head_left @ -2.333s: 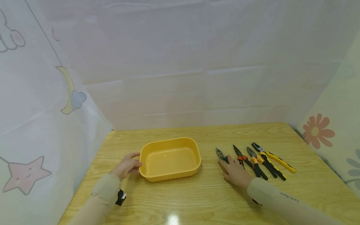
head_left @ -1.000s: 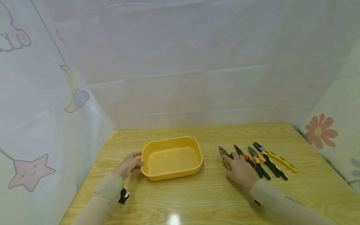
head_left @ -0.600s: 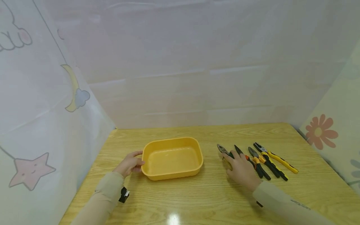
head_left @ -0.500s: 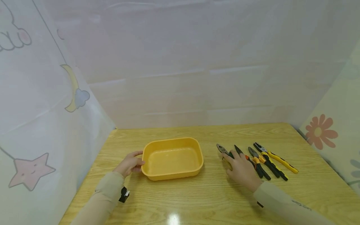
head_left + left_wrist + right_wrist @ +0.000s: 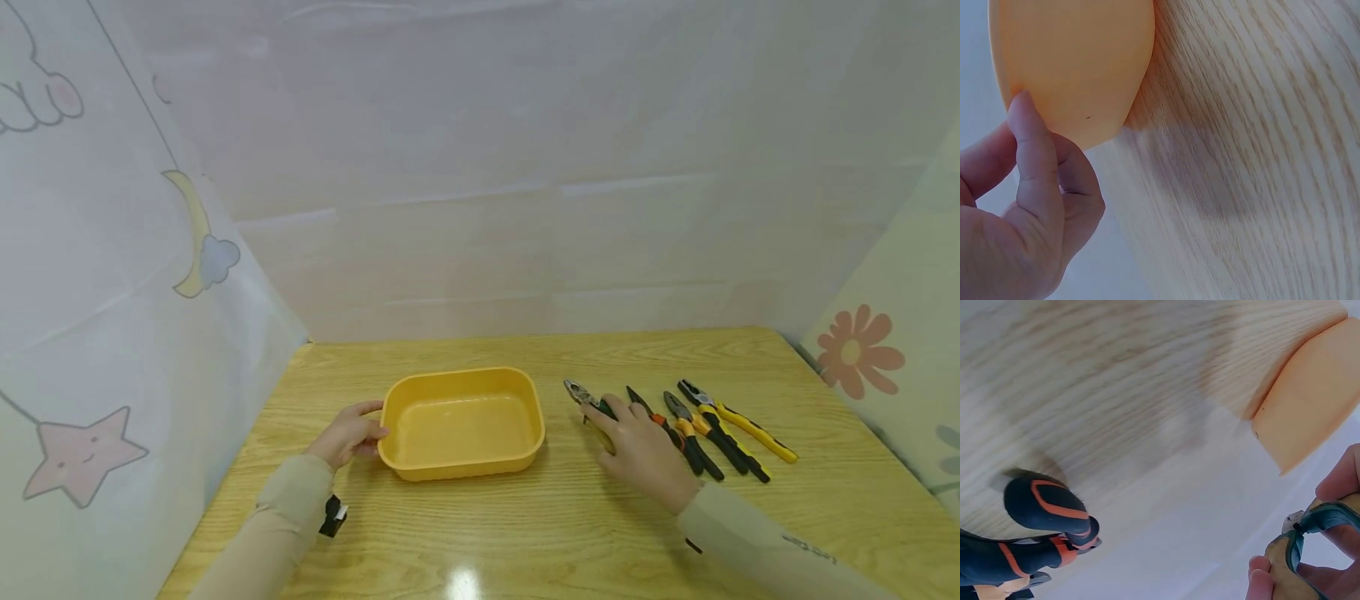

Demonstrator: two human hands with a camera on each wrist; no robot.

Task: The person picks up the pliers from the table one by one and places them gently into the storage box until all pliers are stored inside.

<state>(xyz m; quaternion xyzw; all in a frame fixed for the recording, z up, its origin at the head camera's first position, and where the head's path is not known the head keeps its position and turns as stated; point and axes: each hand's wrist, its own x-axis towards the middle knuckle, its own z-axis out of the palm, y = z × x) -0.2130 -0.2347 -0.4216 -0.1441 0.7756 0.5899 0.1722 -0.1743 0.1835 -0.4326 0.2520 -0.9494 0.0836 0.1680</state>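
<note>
My left hand [image 5: 347, 435] holds the left end of a yellow plastic basin [image 5: 465, 469]. In the left wrist view, its thumb and fingers pinch the rim of that basin. My right hand [image 5: 641, 450] grips a pair of pliers [image 5: 579, 392] with tan and dark green handles, whose metal head points toward the basin. The right wrist view shows fingers round both handles, which stand spread apart. Just right of this hand lie needle-nose pliers [image 5: 660, 419] with black and orange-red handles, partly hidden behind the hand.
Farther right lie pliers with orange and black handles [image 5: 692, 429] and larger pliers with yellow and black handles [image 5: 757, 433]. All rest on a wooden table [image 5: 480, 533]. Pale patterned sheets [image 5: 480, 208] close off its back and sides.
The green-and-tan pliers, in my right hand's grip, have turned and shifted left toward the basin. My left hand keeps its hold on the rim. The whole view has shifted slightly.
</note>
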